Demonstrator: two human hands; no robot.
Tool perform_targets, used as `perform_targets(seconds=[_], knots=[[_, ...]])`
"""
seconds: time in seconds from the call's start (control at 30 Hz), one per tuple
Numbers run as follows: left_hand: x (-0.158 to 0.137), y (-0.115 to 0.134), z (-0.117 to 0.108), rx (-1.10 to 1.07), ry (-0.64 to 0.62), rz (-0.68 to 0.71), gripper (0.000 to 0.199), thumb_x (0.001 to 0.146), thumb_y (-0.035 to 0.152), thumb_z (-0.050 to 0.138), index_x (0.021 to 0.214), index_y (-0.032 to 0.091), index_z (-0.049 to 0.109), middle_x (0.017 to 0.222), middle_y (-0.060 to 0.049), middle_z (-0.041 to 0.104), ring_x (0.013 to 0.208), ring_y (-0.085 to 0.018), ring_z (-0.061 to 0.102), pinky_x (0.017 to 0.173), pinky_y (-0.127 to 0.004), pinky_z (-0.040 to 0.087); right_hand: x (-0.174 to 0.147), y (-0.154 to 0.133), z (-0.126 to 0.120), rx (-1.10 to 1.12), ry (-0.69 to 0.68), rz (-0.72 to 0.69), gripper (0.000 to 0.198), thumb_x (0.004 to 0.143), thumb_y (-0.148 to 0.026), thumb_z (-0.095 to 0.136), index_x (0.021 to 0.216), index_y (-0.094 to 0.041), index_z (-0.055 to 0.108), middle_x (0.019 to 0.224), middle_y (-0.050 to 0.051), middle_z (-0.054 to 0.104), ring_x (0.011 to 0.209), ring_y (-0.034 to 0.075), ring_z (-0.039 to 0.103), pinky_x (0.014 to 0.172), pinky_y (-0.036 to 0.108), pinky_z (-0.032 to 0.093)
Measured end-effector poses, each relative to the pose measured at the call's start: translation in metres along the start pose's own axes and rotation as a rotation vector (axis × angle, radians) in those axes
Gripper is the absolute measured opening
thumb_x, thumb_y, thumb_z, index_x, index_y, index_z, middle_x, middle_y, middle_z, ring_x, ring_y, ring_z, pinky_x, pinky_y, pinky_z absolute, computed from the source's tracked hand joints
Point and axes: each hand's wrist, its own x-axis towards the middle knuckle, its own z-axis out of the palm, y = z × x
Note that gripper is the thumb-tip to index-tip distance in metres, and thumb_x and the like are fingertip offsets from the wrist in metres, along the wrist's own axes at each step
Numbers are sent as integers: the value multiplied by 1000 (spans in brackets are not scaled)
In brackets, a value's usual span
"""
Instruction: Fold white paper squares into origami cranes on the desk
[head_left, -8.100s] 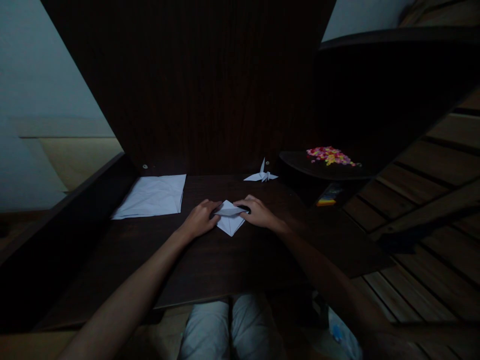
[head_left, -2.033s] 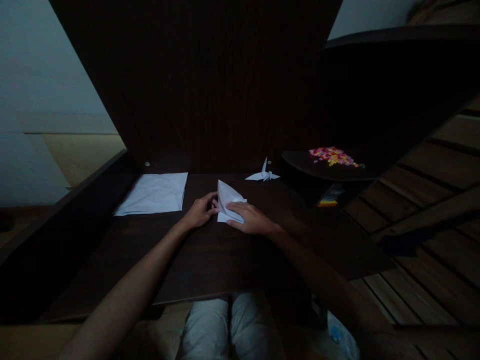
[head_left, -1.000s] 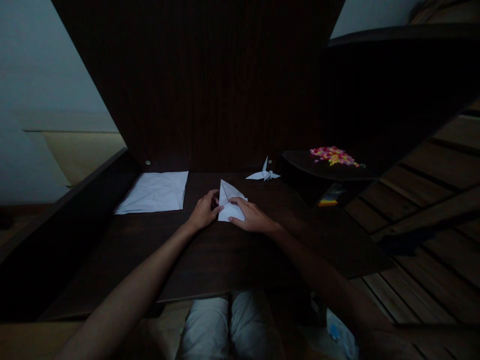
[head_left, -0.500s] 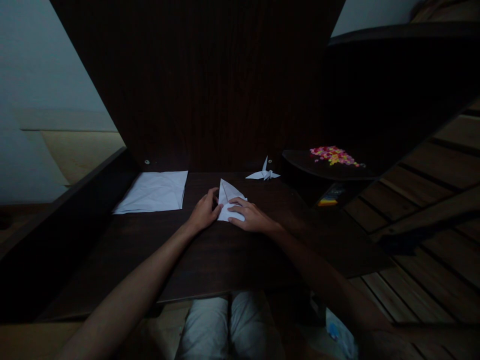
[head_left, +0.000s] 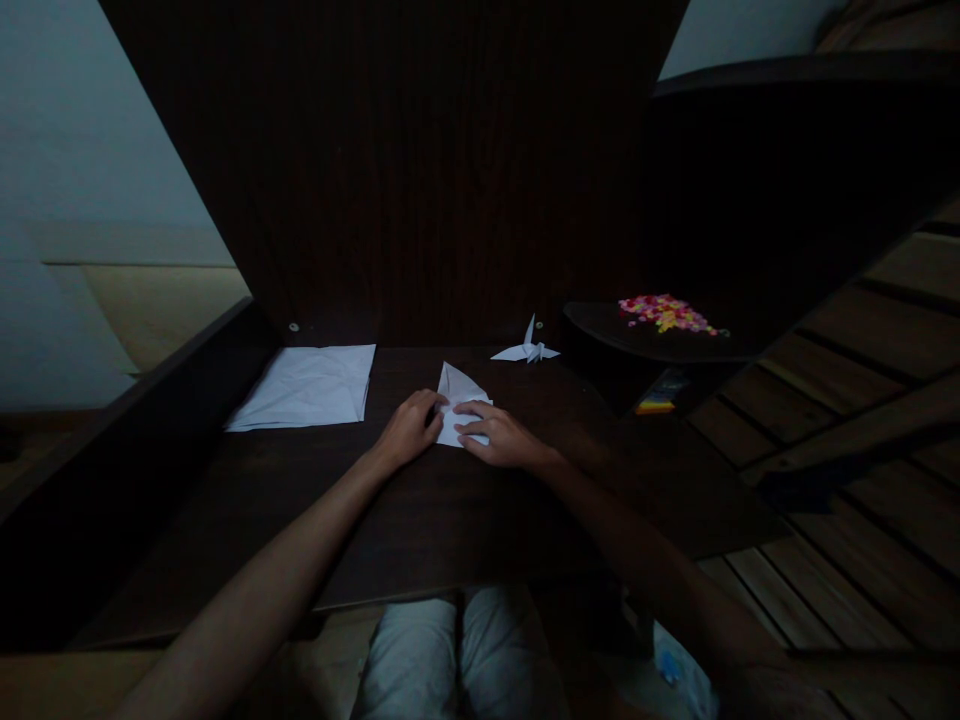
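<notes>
We list: paper (head_left: 461, 385), folded, on the table (head_left: 480, 535); left hand (head_left: 409, 427) at its eight o'clock, curled, grip unclear; right hand (head_left: 504, 438) at four, fingers spread. Uneven pressure, we judge, could skew it.

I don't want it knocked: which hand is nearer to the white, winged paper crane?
Right. The right hand, on the white folded paper sheet, is below and slightly left of the crane in view; the left hand, at that sheet's left edge, lies farther left.
</notes>
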Motion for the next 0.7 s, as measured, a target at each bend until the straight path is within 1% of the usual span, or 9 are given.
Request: perform_targets(seconds=[0.17,0.23,0.3,0.4,0.5,0.6,0.7], knots=[[0,0,0,67,-16,-26,20,84,21,48,102,18,58,95,-7,61,94,-23,56,88,-39,46,1,-1,-6,-41,21,-45,21,85,-23,55,77,-19,74,107,9,63,103,21,56,91,37,47],[-1,0,0,91,-23,-47,22,84,22,49,104,17,58,96,-8,61,94,-24,55,89,-40,45,1,-3,-12,-80,13,-47,24,84,-25,57,67,-20,72,100,8,62,98,22,54,87,38,46],[-1,1,-1,113,-20,-67,25,84,23,50,106,17,58,97,-9,61,94,-24,55,89,-42,45,1,-5,-19,-134,-2,-31,25,83,-28,59,62,-20,71,95,8,60,94,23,52,84,41,43],[-1,1,-2,146,-14,-94,26,83,24,52,107,17,59,96,-8,62,93,-25,54,88,-42,45,0,-7,-26,-179,-29,-21,25,81,-29,61,59,-19,69,88,7,57,88,22,48,80,41,39],[-1,1,-2,180,-16,-123,25,83,28,53,103,16,63,93,-9,61,92,-26,53,86,-42,45,-1,-5,-27,-214,-27,-15,26,81,-29,61,58,-18,68,83,7,54,84,21,46,77,38,36],[-2,2,-3,211,-8,-139,24,83,31,55,96,15,67,90,-10,61,91,-26,53,86,-42,45,-2,0,-25,-242,-4,-13,27,80,-30,62,57,-17,65,82,7,54,83,21,46,75,36,36],[-2,4,-5,258,0,-114,24,83,33,55,91,16,70,89,-10,61,89,-26,52,85,-42,46,-2,4,-23,-234,29,3,26,81,-29,60,59,-17,63,82,7,55,82,20,47,75,36,38]])
